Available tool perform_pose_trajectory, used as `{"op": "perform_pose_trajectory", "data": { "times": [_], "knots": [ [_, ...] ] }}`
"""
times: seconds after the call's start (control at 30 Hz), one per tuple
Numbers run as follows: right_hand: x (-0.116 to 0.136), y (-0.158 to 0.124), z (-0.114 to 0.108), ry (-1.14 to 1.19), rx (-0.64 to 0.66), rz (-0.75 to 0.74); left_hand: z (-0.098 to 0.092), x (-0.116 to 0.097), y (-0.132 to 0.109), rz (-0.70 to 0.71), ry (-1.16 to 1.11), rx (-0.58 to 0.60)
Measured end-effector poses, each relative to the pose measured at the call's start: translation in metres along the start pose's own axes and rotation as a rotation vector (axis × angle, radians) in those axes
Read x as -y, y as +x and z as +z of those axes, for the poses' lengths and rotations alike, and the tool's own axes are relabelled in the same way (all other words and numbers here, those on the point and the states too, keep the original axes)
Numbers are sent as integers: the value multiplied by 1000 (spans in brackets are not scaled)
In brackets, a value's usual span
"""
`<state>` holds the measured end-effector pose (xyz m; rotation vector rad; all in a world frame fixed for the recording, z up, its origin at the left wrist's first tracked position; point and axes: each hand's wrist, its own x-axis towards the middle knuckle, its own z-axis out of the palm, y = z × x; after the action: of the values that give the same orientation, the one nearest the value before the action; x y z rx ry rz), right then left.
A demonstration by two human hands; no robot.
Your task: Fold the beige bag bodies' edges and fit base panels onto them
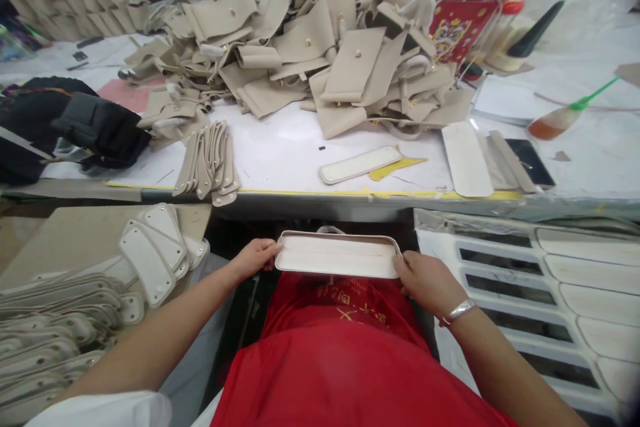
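I hold a long white oblong panel (337, 255) with rounded ends flat in front of my body, just below the table's front edge. My left hand (255, 258) grips its left end, fingers curled round the rim. My right hand (425, 278), with a silver bracelet on the wrist, grips its right end. A similar white panel (359, 164) lies on the table above, beside a yellow scrap (395, 167).
A big heap of beige leather pieces (310, 53) covers the table's middle. Beige strips (210, 163) stand near the edge. White panels (150, 253) are stacked at my left, more on a rack (550, 280) at my right. A phone (530, 161), a black bag (75, 123).
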<state>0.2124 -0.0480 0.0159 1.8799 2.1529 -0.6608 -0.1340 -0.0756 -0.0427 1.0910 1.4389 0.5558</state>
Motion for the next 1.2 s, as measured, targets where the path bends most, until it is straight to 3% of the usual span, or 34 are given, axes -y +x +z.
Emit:
{"op": "perform_pose_trajectory", "data": {
  "times": [0.13, 0.2, 0.27, 0.37, 0.47, 0.5, 0.57, 0.63, 0.9, 1.07, 1.13, 1.2],
  "knots": [
    [1, -4, -9, 34, -1, -10, -12, -19, -5, 0, 127, 59],
    [3, -8, -11, 6, -12, -13, -16, -34, -4, -22, 405, 115],
    [3, -9, -11, -53, -37, 9, -9, -53, -2, 70, 800, 104],
    [1, -9, -6, -92, -55, 53, 34, -78, -3, 476, 1117, -20],
    [2, -8, 0, -93, -69, 77, 99, -89, -3, 922, 1074, 34],
    [2, -8, 1, -93, -74, 74, 119, -89, 0, 983, 1092, 69],
    [3, -6, 4, -93, -72, 57, 146, -85, 8, 1014, 1159, 112],
    [2, -3, 4, -91, -62, 39, 158, -81, 16, 999, 1229, 133],
    [-3, 7, -5, -71, -5, -28, 152, -78, 18, 966, 1277, 142],
    [-5, 5, 2, -74, -76, -29, 154, -77, 18, 949, 1226, 160],
    [-10, 4, 5, 7, -81, -66, 153, -77, 17, 932, 1210, 165],
    [-17, 4, 7, 229, -28, -86, 152, -79, 16, 921, 1201, 174]
  ]
}}
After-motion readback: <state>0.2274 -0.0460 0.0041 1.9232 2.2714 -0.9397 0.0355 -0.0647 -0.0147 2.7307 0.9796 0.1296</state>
